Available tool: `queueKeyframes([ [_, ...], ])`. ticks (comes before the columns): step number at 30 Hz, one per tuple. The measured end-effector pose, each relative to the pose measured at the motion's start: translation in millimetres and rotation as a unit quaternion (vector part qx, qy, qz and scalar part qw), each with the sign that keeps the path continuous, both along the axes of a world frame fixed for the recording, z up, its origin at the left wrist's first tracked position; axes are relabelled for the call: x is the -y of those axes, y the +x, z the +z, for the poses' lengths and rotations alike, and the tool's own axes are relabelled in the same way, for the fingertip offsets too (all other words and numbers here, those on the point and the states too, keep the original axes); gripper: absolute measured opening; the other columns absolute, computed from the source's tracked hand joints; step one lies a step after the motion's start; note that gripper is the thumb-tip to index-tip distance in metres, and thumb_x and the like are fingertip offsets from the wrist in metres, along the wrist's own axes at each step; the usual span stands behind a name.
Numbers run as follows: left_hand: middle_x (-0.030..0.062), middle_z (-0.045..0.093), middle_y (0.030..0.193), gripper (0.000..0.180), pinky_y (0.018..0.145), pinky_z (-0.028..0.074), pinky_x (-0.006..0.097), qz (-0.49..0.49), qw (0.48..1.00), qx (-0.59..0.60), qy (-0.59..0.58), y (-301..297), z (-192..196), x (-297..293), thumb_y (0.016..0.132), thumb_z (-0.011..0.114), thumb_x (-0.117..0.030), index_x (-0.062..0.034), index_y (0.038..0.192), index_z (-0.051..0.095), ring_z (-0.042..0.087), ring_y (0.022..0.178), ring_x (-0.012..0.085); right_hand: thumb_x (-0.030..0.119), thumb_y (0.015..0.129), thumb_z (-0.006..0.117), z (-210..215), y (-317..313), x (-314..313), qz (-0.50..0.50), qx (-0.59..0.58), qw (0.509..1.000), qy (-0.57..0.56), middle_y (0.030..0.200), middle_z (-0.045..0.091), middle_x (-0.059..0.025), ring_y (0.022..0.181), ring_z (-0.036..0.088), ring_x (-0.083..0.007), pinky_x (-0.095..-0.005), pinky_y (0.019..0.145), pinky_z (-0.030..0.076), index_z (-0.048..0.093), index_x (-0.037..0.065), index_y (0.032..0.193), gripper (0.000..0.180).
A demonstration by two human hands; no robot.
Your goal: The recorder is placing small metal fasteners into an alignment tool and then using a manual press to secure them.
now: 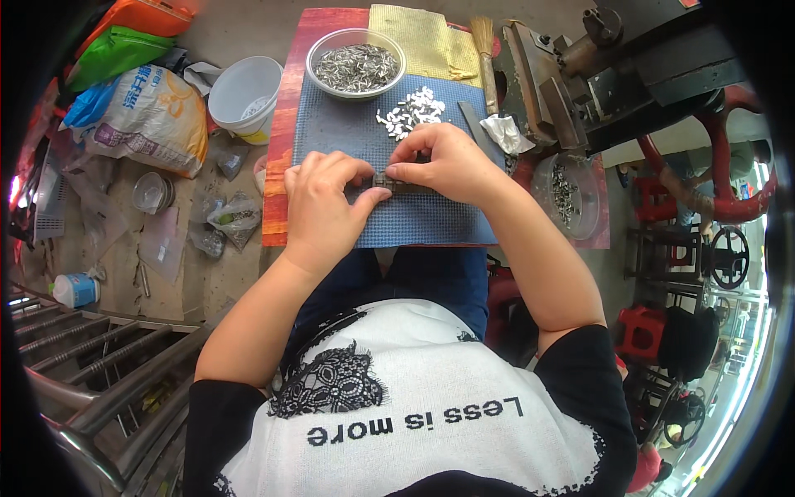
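Observation:
Both of my hands meet over a small dark metal block [384, 181] on a blue textured mat [447, 219]. Thumb and fingers of my left hand [325, 192] close around the block's left end. My right hand [447, 162] pinches at its top right, thumb against the index finger; whatever lies between those fingertips is too small to make out. Just beyond the hands is a loose pile of small white pieces [414, 110]. Behind it, at the far left of the mat, stands a clear round bowl [356, 96] full of small silvery metal parts.
A flat grey bar [479, 124], a straw brush [487, 70] and crumpled white tissue [507, 134] lie on the right, beside a heavy metal machine [571, 70]. A clear tub [590, 217] holds more small parts. On the left are a white bucket [228, 95] and a printed sack [153, 120].

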State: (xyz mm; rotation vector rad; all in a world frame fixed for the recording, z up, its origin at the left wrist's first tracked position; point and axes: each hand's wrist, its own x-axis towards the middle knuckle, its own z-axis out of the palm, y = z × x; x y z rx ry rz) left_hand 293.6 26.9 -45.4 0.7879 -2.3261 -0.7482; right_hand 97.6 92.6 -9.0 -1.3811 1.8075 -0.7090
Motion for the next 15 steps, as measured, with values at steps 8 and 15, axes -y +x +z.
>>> queueKeyframes([
  [8,-0.0017,0.065,0.085,0.022,0.084,0.034,0.037,0.0,1.0,-0.001,0.004,0.8,0.2,0.3,0.074,0.084,-0.026,-0.0116,0.085,0.071,0.056,0.086,0.0195,0.017,0.087,0.076,10.3,-7.6,-9.1,-0.024,0.043,0.999,0.02,0.085,0.06,-0.0021,0.078,0.055,-0.0115,-0.0283,0.071,0.047,0.072,0.002,0.091,0.016],
  [15,-0.0018,0.065,0.083,0.022,0.083,0.034,0.036,0.0,1.0,0.0,0.001,0.3,1.2,0.0,0.074,0.084,-0.026,-0.0111,0.086,0.072,0.056,0.085,0.0188,0.016,0.088,0.075,12.8,-19.9,-24.0,0.007,-0.052,0.998,0.022,0.091,0.06,-0.0059,0.087,0.058,-0.0156,-0.0297,0.079,0.047,0.071,0.002,0.091,0.016],
])
